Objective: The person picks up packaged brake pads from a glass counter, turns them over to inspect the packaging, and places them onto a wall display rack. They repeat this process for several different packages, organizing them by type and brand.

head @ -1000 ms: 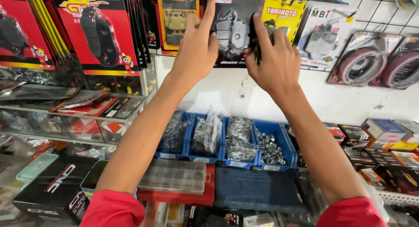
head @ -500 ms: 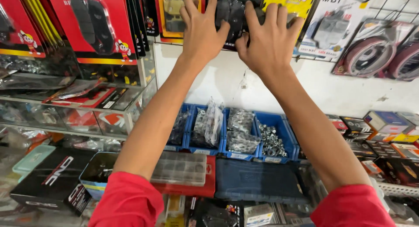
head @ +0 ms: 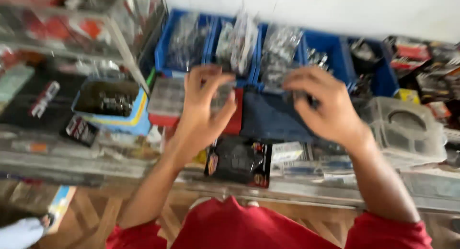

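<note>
Blurred frame. Left hand (head: 203,107) hovers with fingers spread, grip open, over a clear lidded box (head: 168,93). Right hand (head: 326,105) hangs with fingers curled loosely above a dark blue flat case (head: 270,117); cannot tell its grip. Black carded pack (head: 238,161) lies nearer the body on the tabletop (head: 311,189). Blue bins (head: 335,48) of bagged parts sit behind.
</note>
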